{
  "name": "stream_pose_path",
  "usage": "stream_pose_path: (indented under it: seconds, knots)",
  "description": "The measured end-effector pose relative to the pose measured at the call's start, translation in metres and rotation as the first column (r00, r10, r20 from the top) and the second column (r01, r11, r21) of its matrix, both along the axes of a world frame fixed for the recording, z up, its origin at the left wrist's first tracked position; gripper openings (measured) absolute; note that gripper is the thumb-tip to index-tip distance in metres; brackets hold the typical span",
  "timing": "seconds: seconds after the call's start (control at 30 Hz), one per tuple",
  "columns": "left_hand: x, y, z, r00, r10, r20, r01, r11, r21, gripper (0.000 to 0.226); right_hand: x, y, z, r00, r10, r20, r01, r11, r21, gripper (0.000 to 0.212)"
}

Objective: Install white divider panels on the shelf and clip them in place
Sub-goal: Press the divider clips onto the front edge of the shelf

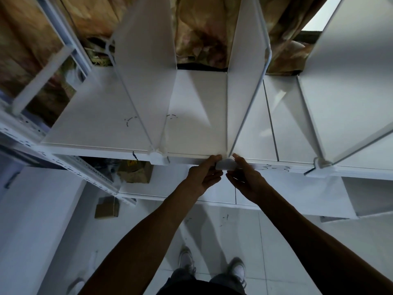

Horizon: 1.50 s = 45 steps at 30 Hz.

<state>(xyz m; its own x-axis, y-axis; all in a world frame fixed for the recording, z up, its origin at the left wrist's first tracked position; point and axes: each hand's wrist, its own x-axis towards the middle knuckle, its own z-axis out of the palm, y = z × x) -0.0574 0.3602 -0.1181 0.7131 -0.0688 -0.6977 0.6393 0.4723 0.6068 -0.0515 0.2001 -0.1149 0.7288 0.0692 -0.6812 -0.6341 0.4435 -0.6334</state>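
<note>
White clip (226, 164) pinched between left hand (205, 174) and right hand (246, 177) fingertips at shelf (197, 107) front lip (grip probably closed); divider panel (242, 67) upright, running front-to-back.

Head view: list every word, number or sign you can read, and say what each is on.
"3-3", handwritten, roughly legible: front edge of the shelf.
Dashed pen arcs, marks rather than text: shelf top.
Red-and-yellow label: brown package under the shelf, too blurred to read.
Floor scribbles: unreadable.
</note>
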Motion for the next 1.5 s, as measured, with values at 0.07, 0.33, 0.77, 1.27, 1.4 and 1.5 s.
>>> stream_pose_path:
  seconds: [0.07, 0.33, 0.77, 1.27, 1.4, 1.5]
  knots:
    - [0.000, 0.001, 0.000, 1.000, -0.003, 0.006, 0.003, 1.000, -0.003, 0.034, 0.000, 0.002, 0.001, 1.000, -0.012, -0.017, 0.012, 1.000, 0.006, 0.060]
    - [-0.001, 0.003, -0.002, 1.000, -0.007, 0.024, 0.007, 1.000, 0.002, 0.038, -0.002, 0.005, 0.007, 1.000, -0.004, -0.028, 0.003, 1.000, -0.031, 0.057]
    - [-0.006, 0.005, 0.004, 0.998, -0.057, 0.002, 0.057, 0.998, -0.034, 0.041, -0.011, 0.012, 0.011, 1.000, -0.014, 0.025, 0.017, 0.988, -0.151, 0.047]
    - [-0.044, 0.056, -0.001, 0.991, -0.120, -0.051, 0.120, 0.993, -0.001, 0.065, -0.067, 0.031, 0.010, 0.998, 0.034, -0.049, -0.039, 0.995, -0.092, 0.046]
    - [-0.068, 0.077, 0.007, 0.995, -0.088, -0.039, 0.088, 0.996, 0.007, 0.066, -0.082, 0.039, 0.009, 0.989, 0.112, -0.096, -0.122, 0.986, -0.114, 0.072]
    - [-0.086, 0.091, 0.016, 0.999, -0.029, -0.024, 0.030, 0.999, 0.031, 0.068, -0.083, 0.045, 0.013, 0.987, 0.147, -0.065, -0.154, 0.981, -0.119, 0.071]
